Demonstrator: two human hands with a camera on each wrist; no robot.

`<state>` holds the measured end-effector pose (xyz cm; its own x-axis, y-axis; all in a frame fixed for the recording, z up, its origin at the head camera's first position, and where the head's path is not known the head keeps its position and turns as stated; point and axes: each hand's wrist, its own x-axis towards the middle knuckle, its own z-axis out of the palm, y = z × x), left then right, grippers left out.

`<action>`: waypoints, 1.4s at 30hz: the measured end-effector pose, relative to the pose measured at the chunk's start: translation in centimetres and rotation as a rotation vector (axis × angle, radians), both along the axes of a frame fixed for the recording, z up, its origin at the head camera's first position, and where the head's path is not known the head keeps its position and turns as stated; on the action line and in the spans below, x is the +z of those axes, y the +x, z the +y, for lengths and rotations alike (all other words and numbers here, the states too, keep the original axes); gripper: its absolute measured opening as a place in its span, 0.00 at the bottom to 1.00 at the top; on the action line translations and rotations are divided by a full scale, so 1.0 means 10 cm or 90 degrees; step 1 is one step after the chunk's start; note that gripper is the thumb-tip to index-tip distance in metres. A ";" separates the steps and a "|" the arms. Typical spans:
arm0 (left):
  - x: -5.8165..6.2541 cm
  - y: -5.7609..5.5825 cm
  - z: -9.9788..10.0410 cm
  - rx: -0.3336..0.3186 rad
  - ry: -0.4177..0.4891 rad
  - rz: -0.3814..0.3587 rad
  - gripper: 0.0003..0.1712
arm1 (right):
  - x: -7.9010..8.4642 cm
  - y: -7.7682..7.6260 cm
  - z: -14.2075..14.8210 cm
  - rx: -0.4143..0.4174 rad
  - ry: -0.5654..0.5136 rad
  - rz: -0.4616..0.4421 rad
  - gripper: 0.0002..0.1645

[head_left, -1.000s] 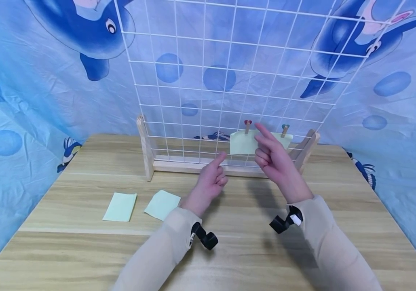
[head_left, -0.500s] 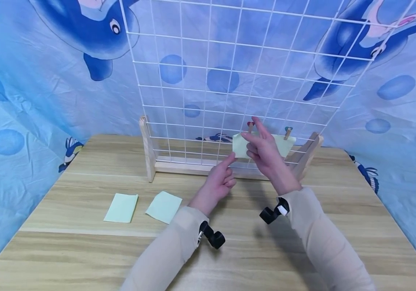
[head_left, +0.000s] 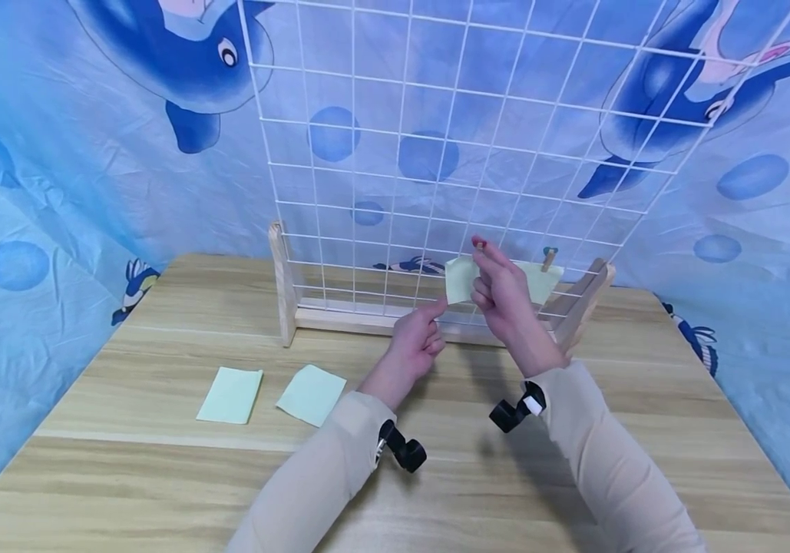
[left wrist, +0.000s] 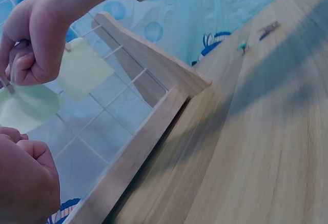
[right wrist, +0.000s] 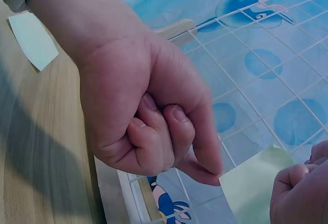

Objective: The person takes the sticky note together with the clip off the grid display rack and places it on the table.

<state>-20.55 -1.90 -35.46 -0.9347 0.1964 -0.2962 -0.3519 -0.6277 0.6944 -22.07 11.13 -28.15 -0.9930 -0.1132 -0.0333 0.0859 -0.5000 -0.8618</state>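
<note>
Two pale green paper sheets hang on the white wire grid (head_left: 404, 188) in the head view. My left hand (head_left: 417, 338) pinches the lower left corner of the left sheet (head_left: 459, 280) between thumb and forefinger; its other fingers are curled. My right hand (head_left: 507, 296) is over that sheet's top edge, thumb and forefinger pinching the red-heart clothespin (head_left: 480, 244). The right sheet (head_left: 540, 283) hangs from a green-heart clothespin (head_left: 550, 259). In the right wrist view, the left sheet (right wrist: 251, 185) stretches between both hands.
Two more green sheets lie on the wooden table to the left, one squared (head_left: 230, 395) and one askew (head_left: 312, 394). Wooden feet (head_left: 282, 284) support the grid. In the left wrist view, a green-topped clothespin (left wrist: 243, 47) and another clothespin (left wrist: 269, 29) lie on the table.
My right hand has moved left and its spread thumb and forefinger have closed on the red-heart clothespin. My left hand has moved right to the sheet's lower corner.
</note>
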 end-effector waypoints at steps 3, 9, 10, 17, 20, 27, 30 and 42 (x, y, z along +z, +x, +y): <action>-0.01 -0.01 0.00 -0.001 -0.028 0.010 0.06 | -0.01 -0.01 0.00 -0.012 0.010 -0.008 0.12; -0.01 -0.03 0.04 0.002 -0.073 0.026 0.25 | -0.01 -0.02 -0.01 -0.027 0.030 -0.024 0.22; -0.01 -0.03 0.04 0.005 -0.074 0.025 0.25 | -0.02 -0.02 0.00 -0.024 0.027 -0.028 0.24; -0.01 -0.02 0.04 0.013 -0.075 0.018 0.26 | -0.04 -0.03 0.00 -0.020 0.010 -0.036 0.31; 0.00 -0.01 0.04 0.013 -0.076 0.021 0.27 | -0.04 -0.03 0.00 -0.015 -0.010 -0.037 0.31; 0.02 0.01 0.03 0.006 -0.083 0.026 0.26 | -0.03 -0.05 0.02 0.007 -0.043 -0.042 0.20; 0.02 0.03 0.02 0.006 -0.087 0.030 0.26 | -0.03 -0.05 0.02 0.017 -0.054 -0.040 0.11; -0.05 0.12 -0.11 0.003 -0.134 0.032 0.19 | 0.00 -0.07 -0.01 0.013 -0.069 -0.053 0.04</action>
